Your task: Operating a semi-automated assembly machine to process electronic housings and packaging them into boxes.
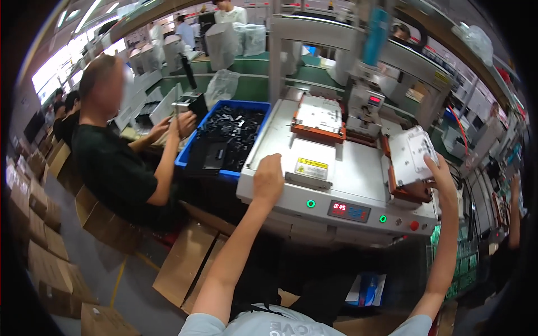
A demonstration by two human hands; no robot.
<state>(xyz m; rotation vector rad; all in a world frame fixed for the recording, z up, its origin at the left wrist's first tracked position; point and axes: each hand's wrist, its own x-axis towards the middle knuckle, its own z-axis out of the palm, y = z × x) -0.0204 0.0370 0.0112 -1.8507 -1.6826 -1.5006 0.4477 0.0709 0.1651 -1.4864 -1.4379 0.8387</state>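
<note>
My right hand [441, 175] grips the right edge of a white metal plate [411, 156]. The plate is tilted over an orange-brown fixture [399, 190] at the right of the bench machine; whether they touch is unclear. My left hand [269, 180] is closed, fingers curled, over the left part of the white machine top [357, 172]; whatever it may hold is hidden. To its right sits a pale block with a yellow label [311, 167]. Farther back, another white metal plate [319, 115] lies in a second orange-brown fixture [318, 134].
A blue bin [263, 133] of black parts stands left of the machine. Beside it, a seated co-worker [106, 151] handles a part. The machine's front has lit green buttons [311, 204] and a red one [414, 225]. A metal frame [274, 61] rises behind. Cardboard boxes [185, 263] lie below.
</note>
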